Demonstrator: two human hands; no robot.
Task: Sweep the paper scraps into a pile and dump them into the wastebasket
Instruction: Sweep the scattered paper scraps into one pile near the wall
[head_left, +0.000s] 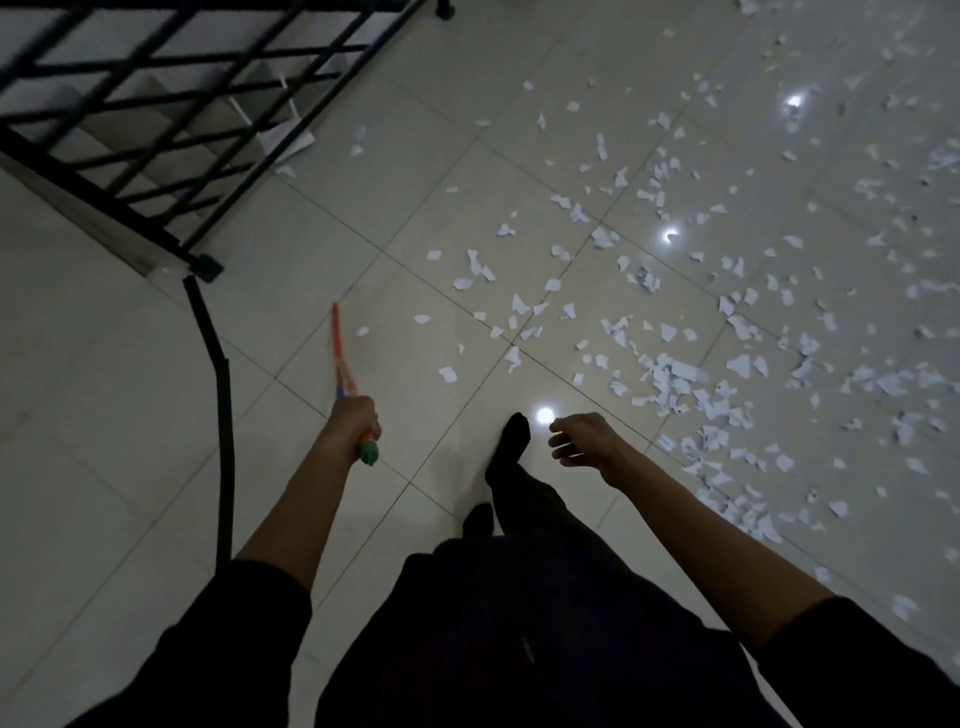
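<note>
White paper scraps (670, 374) lie scattered over the pale floor tiles, thickest at the right and thinner toward the middle. My left hand (356, 418) grips a red-orange stick handle (340, 353) with a green end cap; the stick points away toward the upper left, and its far end is blurred. My right hand (584, 439) hovers in the air above the floor with relaxed, slightly bent fingers and holds nothing. No wastebasket is in view.
A black metal railing (171, 119) runs along a stairwell at the upper left. A black cable (221, 395) trails from the railing post down the floor on the left. My dark-socked foot (511, 441) stands between my hands. Ceiling lights reflect in the glossy tiles.
</note>
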